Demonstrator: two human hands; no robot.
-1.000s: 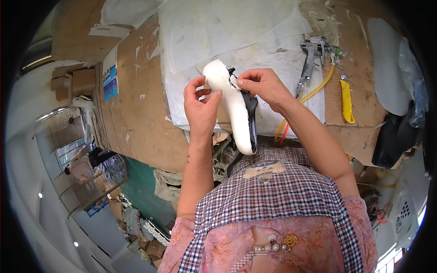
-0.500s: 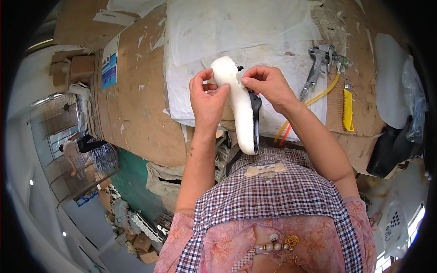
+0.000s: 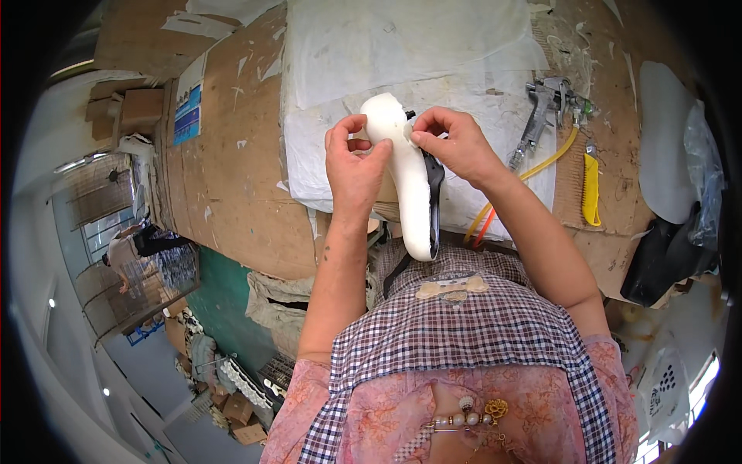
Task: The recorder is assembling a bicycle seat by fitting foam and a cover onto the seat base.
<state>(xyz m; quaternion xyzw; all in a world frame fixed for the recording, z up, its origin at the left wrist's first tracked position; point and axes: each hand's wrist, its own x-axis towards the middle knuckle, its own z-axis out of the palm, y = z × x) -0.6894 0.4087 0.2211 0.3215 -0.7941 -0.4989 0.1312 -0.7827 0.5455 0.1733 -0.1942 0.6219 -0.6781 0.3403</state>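
Note:
Between my hands stands a long white foam pad [image 3: 411,185] on a black plastic base [image 3: 435,182], shaped like a bicycle saddle. Its rounded wide end points away from me, and its narrow end reaches down near my apron. My left hand [image 3: 355,166] grips the left side of the wide end, thumb on the white surface and fingertips at the edge. On the other side, my right hand [image 3: 452,145] pinches a ragged edge of the white layer with thumb and forefinger. A small black part [image 3: 410,115] sticks out beside that pinch.
White sheets [image 3: 417,46] cover part of the cardboard-topped table [image 3: 232,170]. To the right lie a metal spray gun [image 3: 545,108] with a yellow hose [image 3: 553,158] and a yellow-handled tool [image 3: 591,189]. Black pieces [image 3: 657,259] and clear plastic [image 3: 703,174] sit far right. Another person [image 3: 127,251] is far left.
Both hands keep their places on the white pad, with only a very slight shift. The whole view has moved a little.

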